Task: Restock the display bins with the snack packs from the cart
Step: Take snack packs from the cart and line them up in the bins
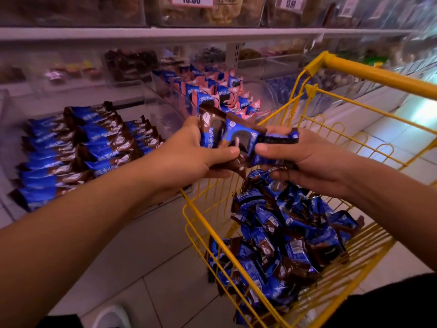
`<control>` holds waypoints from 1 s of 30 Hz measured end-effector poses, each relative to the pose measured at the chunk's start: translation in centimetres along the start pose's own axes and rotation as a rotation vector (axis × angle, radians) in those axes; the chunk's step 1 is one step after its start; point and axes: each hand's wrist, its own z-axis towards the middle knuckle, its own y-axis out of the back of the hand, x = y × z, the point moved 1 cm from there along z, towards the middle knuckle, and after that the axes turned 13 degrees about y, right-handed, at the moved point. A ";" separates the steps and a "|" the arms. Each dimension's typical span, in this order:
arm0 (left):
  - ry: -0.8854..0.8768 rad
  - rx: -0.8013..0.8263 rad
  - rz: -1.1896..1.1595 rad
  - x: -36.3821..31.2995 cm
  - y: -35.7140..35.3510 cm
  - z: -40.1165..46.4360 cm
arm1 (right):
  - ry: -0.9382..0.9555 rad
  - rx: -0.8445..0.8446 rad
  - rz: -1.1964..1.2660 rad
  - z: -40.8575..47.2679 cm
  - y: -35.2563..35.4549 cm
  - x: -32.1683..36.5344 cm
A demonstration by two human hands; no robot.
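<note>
Blue-and-brown snack packs lie heaped in the yellow wire cart at the right. My left hand grips a small bundle of these packs above the cart's left rim. My right hand holds more packs right beside it, and the two bundles touch between the hands. At the left, a clear display bin holds neat rows of the same packs.
A second clear bin behind the hands holds pink-and-blue packs. Shelves above carry other wrapped snacks and price tags. Pale floor tiles lie below, with a white shoe at the bottom edge.
</note>
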 end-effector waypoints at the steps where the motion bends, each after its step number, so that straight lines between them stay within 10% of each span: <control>1: -0.032 -0.038 0.113 0.1 0.1 0.0 | 0.011 -0.014 -0.041 0.1 -0.2 -0.2; 12: 0.031 0.115 0.470 -0.6 -0.1 -0.6 | 0.492 0.145 -0.641 -0.4 -0.4 1.3; 23: 0.053 -0.243 0.138 -1.0 1.8 0.0 | 0.014 -0.188 0.118 0.0 0.7 1.5; 30: 0.123 -0.233 -0.132 -0.8 1.0 0.6 | 0.420 0.018 -0.106 -0.3 0.4 1.6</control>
